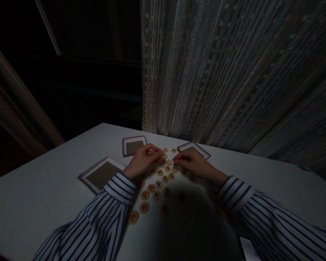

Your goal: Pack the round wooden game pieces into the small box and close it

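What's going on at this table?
A person in striped sleeves is handling round game pieces with red or black characters. The left hand has its fingertips at a piece near the far end; the right hand is pinched just beside the spread. Three shallow open boxes sit around them.

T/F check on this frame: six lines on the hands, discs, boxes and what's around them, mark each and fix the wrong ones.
1. The left hand and right hand are both near the discs. True.
2. Every marking is red. False: some are black.
3. Three open boxes sit on the table. True.
4. Both arms are bare. False: striped sleeves cover them.
5. A curtain hangs beyond the table. True.
6. All discs lie inside boxes. False: discs lie on the table.
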A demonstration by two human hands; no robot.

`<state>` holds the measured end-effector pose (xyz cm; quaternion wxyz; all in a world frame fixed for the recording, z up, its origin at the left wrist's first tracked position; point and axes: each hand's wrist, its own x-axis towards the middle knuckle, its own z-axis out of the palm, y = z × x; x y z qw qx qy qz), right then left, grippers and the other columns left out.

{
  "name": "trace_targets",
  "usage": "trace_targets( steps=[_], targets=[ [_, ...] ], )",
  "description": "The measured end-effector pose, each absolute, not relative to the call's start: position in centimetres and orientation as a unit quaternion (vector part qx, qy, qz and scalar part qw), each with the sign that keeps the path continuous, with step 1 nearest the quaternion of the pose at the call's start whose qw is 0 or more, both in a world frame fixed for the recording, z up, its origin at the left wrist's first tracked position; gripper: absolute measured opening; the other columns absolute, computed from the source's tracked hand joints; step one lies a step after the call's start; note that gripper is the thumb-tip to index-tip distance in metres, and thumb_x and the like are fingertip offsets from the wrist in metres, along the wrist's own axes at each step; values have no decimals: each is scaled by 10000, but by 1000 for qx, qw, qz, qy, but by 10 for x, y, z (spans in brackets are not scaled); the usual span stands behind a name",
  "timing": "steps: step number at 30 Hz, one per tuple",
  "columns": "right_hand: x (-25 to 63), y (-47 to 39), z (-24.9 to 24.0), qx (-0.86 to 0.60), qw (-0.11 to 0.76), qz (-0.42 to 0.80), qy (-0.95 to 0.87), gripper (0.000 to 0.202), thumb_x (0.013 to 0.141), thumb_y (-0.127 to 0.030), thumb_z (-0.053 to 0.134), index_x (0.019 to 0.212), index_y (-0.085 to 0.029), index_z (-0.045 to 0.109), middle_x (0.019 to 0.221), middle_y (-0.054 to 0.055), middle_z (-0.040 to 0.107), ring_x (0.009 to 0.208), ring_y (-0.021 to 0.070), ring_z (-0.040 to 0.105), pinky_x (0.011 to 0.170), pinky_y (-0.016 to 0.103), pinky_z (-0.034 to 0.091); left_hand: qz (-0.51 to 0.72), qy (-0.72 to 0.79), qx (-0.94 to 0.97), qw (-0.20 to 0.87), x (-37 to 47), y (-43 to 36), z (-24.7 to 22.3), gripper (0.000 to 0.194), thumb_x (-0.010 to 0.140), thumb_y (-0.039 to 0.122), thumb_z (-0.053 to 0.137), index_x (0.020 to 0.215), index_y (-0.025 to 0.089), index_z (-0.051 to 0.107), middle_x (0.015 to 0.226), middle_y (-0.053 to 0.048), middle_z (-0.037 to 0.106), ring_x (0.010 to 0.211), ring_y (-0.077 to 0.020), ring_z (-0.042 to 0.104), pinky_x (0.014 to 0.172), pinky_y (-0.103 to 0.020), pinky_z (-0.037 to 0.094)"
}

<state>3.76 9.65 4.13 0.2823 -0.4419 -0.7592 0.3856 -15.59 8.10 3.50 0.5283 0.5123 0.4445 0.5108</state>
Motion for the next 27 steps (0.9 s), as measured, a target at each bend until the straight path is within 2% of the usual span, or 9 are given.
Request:
trace_targets(
  steps=[4,9,17,27],
  targets=[
    [40,93,43,-436,281,377,-767,197,711,-302,573,778,-145,671,682,15,643,619,127,545,564,242,409,506,471,492,530,-156,77,40,163,660,220,675,724,145,546,590,13,660,584,-97,612,618,-215,455],
    [44,89,47,-427,284,379,-770,193,722,-300,561,777,-146,662,676,7,628,602,116,531,537,228,391,486,497,506,510,-154,70,46,99,705,211,632,732,134,577,568,11,646,562,-94,589,582,-205,438],
    [47,78,54,-424,289,383,-768,188,726,-302,553,771,-150,656,672,6,618,600,120,526,535,234,387,471,504,481,542,-152,53,59,20,750,132,573,754,117,585,619,6,655,551,-69,584,561,-175,443],
    [53,59,62,-410,302,388,-768,164,730,-282,552,778,-156,646,673,1,615,583,114,523,541,237,398,454,487,492,561,-142,37,61,123,762,135,573,876,112,613,616,-4,666,553,-82,586,577,-193,445]
  ],
)
